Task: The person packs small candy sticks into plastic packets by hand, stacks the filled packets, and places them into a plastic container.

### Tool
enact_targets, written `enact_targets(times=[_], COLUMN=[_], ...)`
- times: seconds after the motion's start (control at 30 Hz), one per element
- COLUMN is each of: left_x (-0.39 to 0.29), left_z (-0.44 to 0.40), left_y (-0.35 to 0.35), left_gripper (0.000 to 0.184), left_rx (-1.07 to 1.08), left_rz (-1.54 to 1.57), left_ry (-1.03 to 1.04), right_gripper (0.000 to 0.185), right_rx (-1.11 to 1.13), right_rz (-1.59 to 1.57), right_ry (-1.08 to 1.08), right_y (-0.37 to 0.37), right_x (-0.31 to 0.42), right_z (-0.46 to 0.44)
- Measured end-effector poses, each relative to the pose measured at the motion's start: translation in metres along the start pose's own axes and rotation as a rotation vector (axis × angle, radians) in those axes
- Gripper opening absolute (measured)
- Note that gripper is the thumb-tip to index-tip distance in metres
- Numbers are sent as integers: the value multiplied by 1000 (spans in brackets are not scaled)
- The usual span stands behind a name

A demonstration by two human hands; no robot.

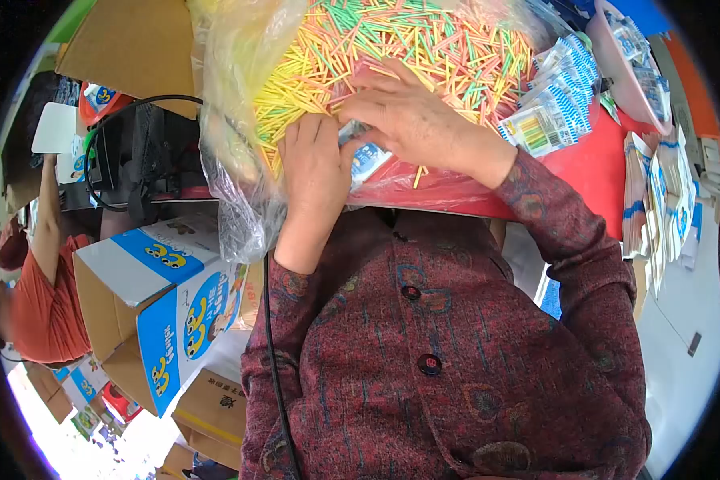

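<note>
A large heap of thin yellow, green and pink sticks [408,40] lies on clear plastic over a red table [568,176]. At the heap's near edge, my left hand [312,168] is by a small blue-and-white packet [368,162], its fingers close together over the sticks. My right hand [424,120] reaches across from the right with bent fingers, its thumb at the packet. Fingertips of both hands are partly hidden, so the exact grip is unclear. Several filled blue-and-white packets [544,124] are piled right of my right hand.
A pink basin [632,68] holds packets at the upper right, with flat packaging stacks [648,200] below it. Bunched clear plastic [244,160] hangs over the table's left edge. An open printed carton [156,296] stands lower left, near another person in an orange top [52,312].
</note>
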State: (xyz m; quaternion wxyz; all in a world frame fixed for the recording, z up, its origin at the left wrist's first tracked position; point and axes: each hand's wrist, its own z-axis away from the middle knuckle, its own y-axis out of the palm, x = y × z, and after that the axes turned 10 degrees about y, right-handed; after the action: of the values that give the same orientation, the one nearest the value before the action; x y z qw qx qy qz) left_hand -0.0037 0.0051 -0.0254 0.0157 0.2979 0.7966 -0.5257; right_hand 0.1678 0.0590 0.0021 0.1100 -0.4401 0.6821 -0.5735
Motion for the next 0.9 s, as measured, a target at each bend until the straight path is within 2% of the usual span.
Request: enact_targets(times=[0.1,0.27,0.37,0.4,0.5,0.53,0.63,0.8,0.9], left_x=[0,0,1,3,6,6,7,-6,-12], left_z=[2,-1,-7,-8,-11,-11,-11,-20,-25], left_y=[0,1,-1,0,2,2,0,-5,-1], left_gripper=[29,25,19,17,14,13,12,12,13], left_rx=[-23,-11,8,12,19,-15,-76,-210,-305], left_rz=[40,-6,-37,-60,-108,-85,-47,50,184], left_ry=[1,24,7,9,20,26,39,26,-9], right_gripper=[18,10,14,14,19,19,26,28,24], right_rx=[8,44,63,64,-179,-181,-42,-99,-1], right_rz=[83,234,450,450,295,293,-200,-393,-543], right_ry=[-46,-76,134,131,161,160,474,495,702], right_y=[4,-19,-37,-38,-43,-44,-38,-11,-16], right_x=[-17,-37,-51,-51,-47,-38,-1,7,-1], right_z=[-3,4,9,8,8,6,-2,-1,3])
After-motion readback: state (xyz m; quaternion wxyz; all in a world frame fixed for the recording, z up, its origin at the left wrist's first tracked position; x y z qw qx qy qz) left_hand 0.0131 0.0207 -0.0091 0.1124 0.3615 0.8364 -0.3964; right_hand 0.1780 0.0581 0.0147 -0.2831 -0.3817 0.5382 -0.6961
